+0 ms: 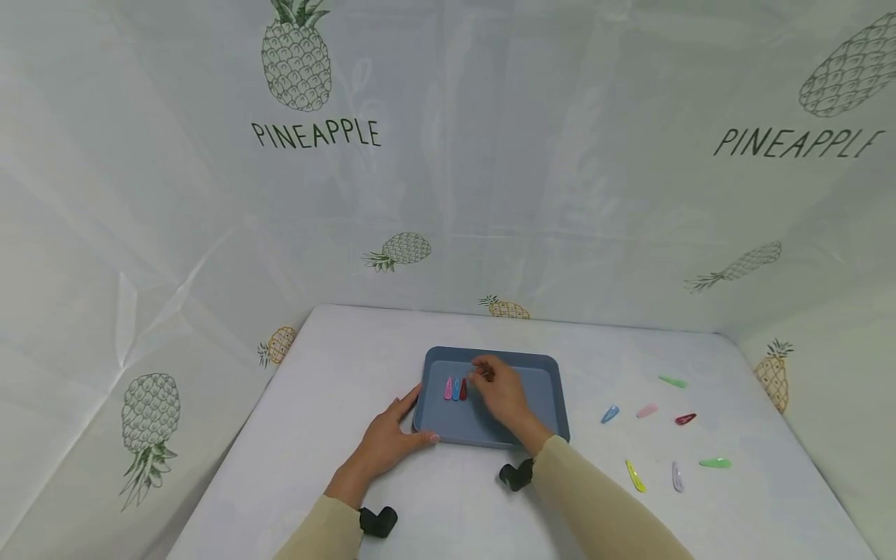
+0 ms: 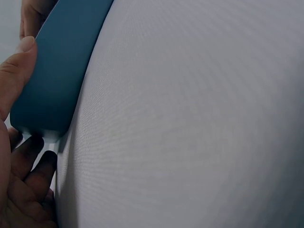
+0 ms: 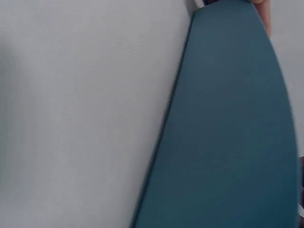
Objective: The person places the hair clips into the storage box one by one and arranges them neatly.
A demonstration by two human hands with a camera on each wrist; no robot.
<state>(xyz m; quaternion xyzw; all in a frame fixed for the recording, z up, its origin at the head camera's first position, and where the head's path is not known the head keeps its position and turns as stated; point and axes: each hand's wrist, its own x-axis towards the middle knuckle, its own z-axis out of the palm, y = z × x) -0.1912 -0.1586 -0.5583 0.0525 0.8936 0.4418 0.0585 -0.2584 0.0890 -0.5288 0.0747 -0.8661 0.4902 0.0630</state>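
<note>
A blue-grey tray (image 1: 490, 432) lies on the white table. My left hand (image 1: 388, 443) holds its near left corner, thumb at the front rim and fingers along the left side; the left wrist view shows the thumb (image 2: 23, 61) against the tray wall. Inside the tray, a pink hair clip (image 1: 449, 388), a blue hair clip (image 1: 456, 389) and a dark red hair clip (image 1: 463, 390) stand side by side in a row. Just right of the red one is my right hand (image 1: 505, 395), over the tray, with a gap between thumb and forefinger. Its other fingers are bent.
Several loose hair clips lie on the table right of the tray, among them a blue one (image 1: 610, 414), a pink one (image 1: 647, 411), a red one (image 1: 685, 418), a yellow one (image 1: 635, 476) and a lilac one (image 1: 677, 477). A pineapple-print sheet (image 1: 532, 194) hangs behind the table.
</note>
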